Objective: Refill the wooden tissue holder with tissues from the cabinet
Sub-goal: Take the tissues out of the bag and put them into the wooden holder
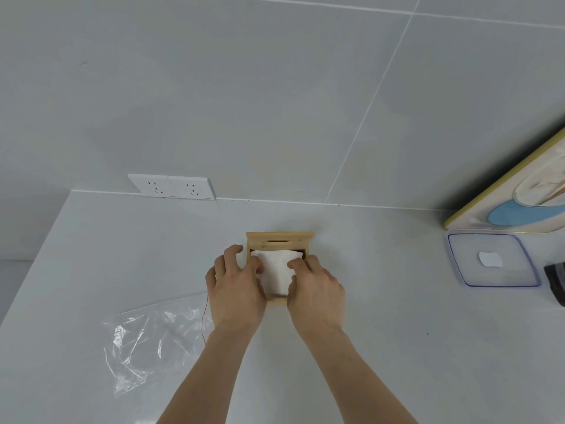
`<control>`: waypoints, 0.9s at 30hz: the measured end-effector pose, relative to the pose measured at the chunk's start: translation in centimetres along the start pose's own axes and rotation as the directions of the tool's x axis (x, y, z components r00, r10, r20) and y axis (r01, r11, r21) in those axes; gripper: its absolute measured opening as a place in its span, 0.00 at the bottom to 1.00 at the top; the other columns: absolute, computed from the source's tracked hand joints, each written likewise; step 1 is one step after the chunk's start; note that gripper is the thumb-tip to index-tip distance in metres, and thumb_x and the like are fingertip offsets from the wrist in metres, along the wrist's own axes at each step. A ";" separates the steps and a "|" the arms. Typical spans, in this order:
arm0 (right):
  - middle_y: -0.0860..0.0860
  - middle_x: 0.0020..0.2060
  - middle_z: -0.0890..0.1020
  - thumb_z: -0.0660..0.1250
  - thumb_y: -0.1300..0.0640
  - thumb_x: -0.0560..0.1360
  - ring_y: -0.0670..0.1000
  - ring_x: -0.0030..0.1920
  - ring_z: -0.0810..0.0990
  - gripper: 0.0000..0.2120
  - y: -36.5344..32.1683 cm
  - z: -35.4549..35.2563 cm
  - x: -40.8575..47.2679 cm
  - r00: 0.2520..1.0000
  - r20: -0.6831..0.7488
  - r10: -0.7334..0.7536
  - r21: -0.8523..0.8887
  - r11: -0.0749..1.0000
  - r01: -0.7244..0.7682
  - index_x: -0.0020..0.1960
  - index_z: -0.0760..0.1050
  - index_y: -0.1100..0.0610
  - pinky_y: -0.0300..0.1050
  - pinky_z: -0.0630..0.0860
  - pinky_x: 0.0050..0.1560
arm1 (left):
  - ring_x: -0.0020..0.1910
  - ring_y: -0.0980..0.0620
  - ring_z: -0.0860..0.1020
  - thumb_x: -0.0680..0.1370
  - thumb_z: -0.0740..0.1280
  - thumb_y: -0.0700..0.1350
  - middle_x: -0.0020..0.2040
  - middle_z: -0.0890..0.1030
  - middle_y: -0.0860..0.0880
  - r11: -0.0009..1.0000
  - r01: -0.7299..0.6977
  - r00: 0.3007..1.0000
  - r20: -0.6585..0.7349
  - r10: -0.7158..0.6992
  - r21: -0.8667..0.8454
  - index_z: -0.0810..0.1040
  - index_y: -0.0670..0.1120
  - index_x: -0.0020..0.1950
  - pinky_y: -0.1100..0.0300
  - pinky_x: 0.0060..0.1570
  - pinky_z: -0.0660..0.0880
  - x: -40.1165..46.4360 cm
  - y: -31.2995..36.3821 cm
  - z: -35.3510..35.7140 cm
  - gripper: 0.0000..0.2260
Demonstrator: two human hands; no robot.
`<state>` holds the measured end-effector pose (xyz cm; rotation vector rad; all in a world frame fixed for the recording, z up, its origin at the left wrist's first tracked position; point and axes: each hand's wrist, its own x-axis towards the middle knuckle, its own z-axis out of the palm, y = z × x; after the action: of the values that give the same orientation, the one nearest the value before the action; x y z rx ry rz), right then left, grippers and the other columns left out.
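A small wooden tissue holder [276, 300] sits open on the white counter, its slotted lid [280, 240] standing upright at the far side. A white stack of tissues [275, 270] lies inside the box. My left hand [235, 289] grips the box's left wall, with its fingertips pressing on the tissues' left edge. My right hand [315, 286] rests on the right side, fingers curled onto the tissues' right edge. The hands hide both side walls of the box.
A crumpled clear plastic wrapper [146, 341] with a thin red tear string lies at the left. A clear lidded container [492, 260] sits at the right, a dark object [556, 281] beside it. A framed picture [516, 197] leans on the tiled wall. Wall sockets [172, 186] are behind.
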<state>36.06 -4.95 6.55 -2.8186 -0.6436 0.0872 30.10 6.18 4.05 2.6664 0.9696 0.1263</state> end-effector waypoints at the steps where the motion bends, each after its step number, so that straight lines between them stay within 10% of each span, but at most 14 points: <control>1: 0.50 0.39 0.82 0.81 0.66 0.55 0.53 0.24 0.78 0.20 0.1 0.1 0.0 1.000 -0.024 -0.008 0.003 1.000 0.008 0.44 0.85 0.52 0.40 0.65 0.22 | 0.67 0.42 0.73 0.71 0.70 0.39 0.69 0.74 0.46 1.000 0.008 1.000 0.022 -0.008 -0.003 0.81 0.52 0.49 0.47 0.65 0.69 0.0 0.0 0.0 0.10; 11: 0.54 0.62 0.74 0.69 0.59 0.76 0.57 0.54 0.79 0.18 1.4 0.2 1.6 0.986 0.167 0.001 -0.105 0.994 0.017 0.64 0.78 0.47 0.48 0.76 0.47 | 0.65 0.47 0.74 0.77 0.64 0.45 0.69 0.73 0.51 0.999 0.032 0.978 0.203 -0.038 0.037 0.75 0.57 0.65 0.52 0.68 0.65 1.4 0.3 -0.4 0.17; 27: 0.51 0.56 0.76 0.70 0.60 0.74 0.55 0.52 0.80 0.23 1.2 -0.1 3.1 0.936 0.348 0.048 -0.219 0.975 0.032 0.67 0.74 0.48 0.46 0.68 0.40 | 0.49 0.48 0.79 0.76 0.65 0.45 0.50 0.80 0.52 0.968 -0.075 0.974 0.225 0.020 0.239 0.74 0.58 0.68 0.57 0.44 0.67 2.2 0.2 -1.8 0.20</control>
<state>39.36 -4.68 6.29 -3.0488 -0.7584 0.5679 31.62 7.92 5.81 2.8489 0.8999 -0.2950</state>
